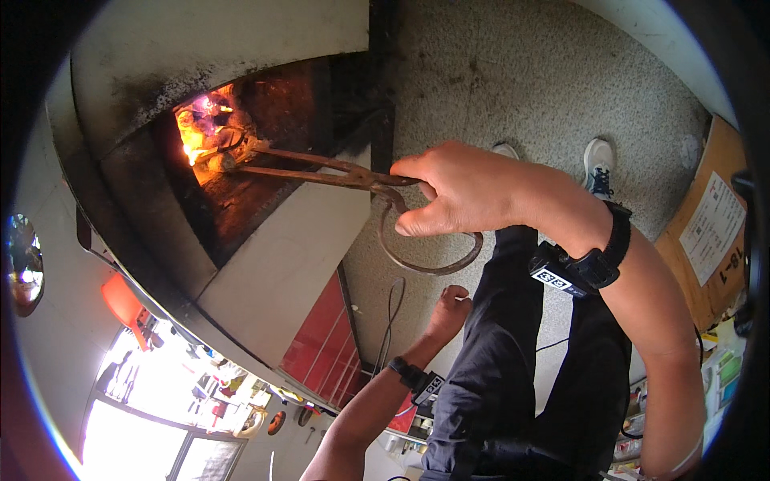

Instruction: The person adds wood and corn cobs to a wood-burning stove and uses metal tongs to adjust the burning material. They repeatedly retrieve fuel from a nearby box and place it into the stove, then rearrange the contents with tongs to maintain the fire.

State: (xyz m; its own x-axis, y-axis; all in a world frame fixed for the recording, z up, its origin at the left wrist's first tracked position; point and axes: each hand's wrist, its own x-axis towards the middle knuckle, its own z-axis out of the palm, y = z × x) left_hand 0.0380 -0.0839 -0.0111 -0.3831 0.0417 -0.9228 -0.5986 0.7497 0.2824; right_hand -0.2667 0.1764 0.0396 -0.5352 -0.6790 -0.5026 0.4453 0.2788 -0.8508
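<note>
My right hand grips the handles of rusty iron fire tongs, reaching across from the right. One looped handle hangs below the thumb. The tongs' long arms stretch left into the sooty opening of a stove, their far ends among glowing fuel. A pale lump lies at those ends; whether they clasp it I cannot tell. Flames burn orange and violet behind it. Lower down, my left hand is curled closed beside my left knee, away from the stove. Both wrists carry strapped devices.
Red tiles face the stove's lower side. A dark cable loops over the speckled floor near my left hand. A cardboard box with a printed label stands at the right. An orange-red plastic scoop is beyond the stove's rim.
</note>
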